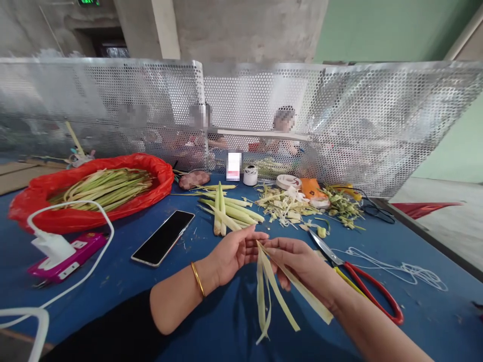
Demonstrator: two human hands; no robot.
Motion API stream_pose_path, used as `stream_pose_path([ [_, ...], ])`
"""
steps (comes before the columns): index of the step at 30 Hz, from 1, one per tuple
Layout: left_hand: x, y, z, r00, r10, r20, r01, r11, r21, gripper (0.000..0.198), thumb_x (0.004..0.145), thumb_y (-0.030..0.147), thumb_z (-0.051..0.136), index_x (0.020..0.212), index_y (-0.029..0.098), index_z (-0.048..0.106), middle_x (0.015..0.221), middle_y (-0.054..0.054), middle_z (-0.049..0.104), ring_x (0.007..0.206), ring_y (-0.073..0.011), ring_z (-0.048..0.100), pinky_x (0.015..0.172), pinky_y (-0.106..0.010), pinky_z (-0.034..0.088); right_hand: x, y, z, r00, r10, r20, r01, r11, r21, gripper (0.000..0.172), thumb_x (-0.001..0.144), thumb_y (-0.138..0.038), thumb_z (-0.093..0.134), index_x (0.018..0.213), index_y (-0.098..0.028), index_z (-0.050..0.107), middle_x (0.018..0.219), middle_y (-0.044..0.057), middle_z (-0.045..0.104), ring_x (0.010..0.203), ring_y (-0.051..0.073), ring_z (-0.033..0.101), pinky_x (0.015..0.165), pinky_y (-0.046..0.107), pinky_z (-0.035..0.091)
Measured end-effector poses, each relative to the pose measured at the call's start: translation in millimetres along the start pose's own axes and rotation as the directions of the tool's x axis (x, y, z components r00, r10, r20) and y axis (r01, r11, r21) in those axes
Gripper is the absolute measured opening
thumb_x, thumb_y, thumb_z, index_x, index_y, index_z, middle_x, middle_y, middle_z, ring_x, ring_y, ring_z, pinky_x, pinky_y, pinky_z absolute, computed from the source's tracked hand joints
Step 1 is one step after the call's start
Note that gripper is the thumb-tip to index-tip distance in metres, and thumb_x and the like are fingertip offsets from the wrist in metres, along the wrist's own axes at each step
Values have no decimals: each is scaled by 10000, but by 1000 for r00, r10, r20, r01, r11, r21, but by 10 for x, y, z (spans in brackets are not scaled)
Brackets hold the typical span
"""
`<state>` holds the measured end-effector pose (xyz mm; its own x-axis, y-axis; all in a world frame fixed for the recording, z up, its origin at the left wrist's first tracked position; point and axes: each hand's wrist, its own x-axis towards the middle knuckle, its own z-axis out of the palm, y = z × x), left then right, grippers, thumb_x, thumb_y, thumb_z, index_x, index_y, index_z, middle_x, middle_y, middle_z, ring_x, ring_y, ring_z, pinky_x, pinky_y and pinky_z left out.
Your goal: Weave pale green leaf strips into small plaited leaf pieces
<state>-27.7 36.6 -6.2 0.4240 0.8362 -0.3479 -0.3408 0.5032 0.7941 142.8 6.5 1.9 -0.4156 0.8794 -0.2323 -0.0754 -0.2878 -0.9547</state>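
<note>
Several pale yellow-green leaf strips (277, 291), joined at a pointed top, hang fanned out between my hands above the blue table. My right hand (296, 256) is closed in a pinch on them just under the top. My left hand (234, 254), a gold bangle on its wrist, has its fingers curled around the strips' upper tip; part of that grip is hidden. Just beyond my hands lies a small pile of folded green leaves (236, 211). Red-handled scissors (341, 261), partly behind my right forearm, lie to the right.
A red plastic bag (166, 173) of long green stalks sits at left. Nearer are a black-screened phone (164, 239) and a purple power strip (81, 256) with white cable. Leaf scraps (281, 203), a tape roll (289, 182) and white string (411, 274) lie rightward. A perforated metal screen (252, 100) stands behind.
</note>
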Motion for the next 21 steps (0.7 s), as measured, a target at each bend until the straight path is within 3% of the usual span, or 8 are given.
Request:
stream_pose_path([
  [5, 7, 4, -12, 998, 31, -56, -33, 999, -22, 328, 886, 354, 543, 975, 76, 692, 965, -144, 722, 831, -183, 676, 735, -266, 528, -74, -153, -96, 999, -9, 34, 13, 993, -118, 323, 778, -368, 681, 1031, -171, 645, 618, -27, 612, 398, 58, 475, 396, 179, 391],
  [9, -8, 13, -4, 999, -20, -34, 15, 991, -129, 298, 899, 309, 523, 978, 65, 676, 895, -130, 729, 745, -178, 689, 699, -273, 540, -60, -152, -94, 986, -168, 17, 167, 951, -260, 224, 821, -330, 616, 977, -183, 681, 695, -8, 624, 461, 72, 507, 459, 205, 430],
  [12, -15, 18, -3, 999, -51, -6, 49, 970, -238, 328, 928, 312, 455, 983, 62, 660, 809, -111, 723, 638, -164, 679, 638, -265, 535, -26, -72, -43, 914, -405, 12, 353, 783, -512, 176, 825, -267, 608, 965, -206, 695, 838, 36, 660, 648, 129, 573, 588, 245, 475],
  [15, -19, 19, 3, 999, -53, -2, 51, 962, -269, 360, 939, 333, 421, 1006, 59, 645, 804, -112, 721, 625, -172, 680, 627, -272, 535, -24, -16, -1, 818, -574, 40, 455, 603, -655, 178, 853, -278, 589, 977, -216, 701, 836, 51, 639, 721, 166, 574, 643, 274, 468],
  [18, -27, 11, 21, 996, -92, 8, 91, 959, -267, 365, 935, 355, 427, 1009, 65, 637, 766, -99, 712, 615, -176, 677, 648, -284, 538, -54, -27, 3, 776, -630, -6, 483, 601, -637, 190, 883, -299, 541, 951, -211, 695, 847, 56, 649, 755, 183, 592, 673, 286, 468],
  [21, -36, -4, 40, 992, -127, 21, 127, 952, -278, 373, 937, 356, 421, 999, 51, 627, 793, -116, 710, 646, -179, 679, 676, -290, 536, -74, -68, -21, 776, -630, -17, 502, 635, -588, 220, 908, -274, 478, 856, -207, 681, 815, 42, 639, 773, 181, 592, 707, 288, 459],
])
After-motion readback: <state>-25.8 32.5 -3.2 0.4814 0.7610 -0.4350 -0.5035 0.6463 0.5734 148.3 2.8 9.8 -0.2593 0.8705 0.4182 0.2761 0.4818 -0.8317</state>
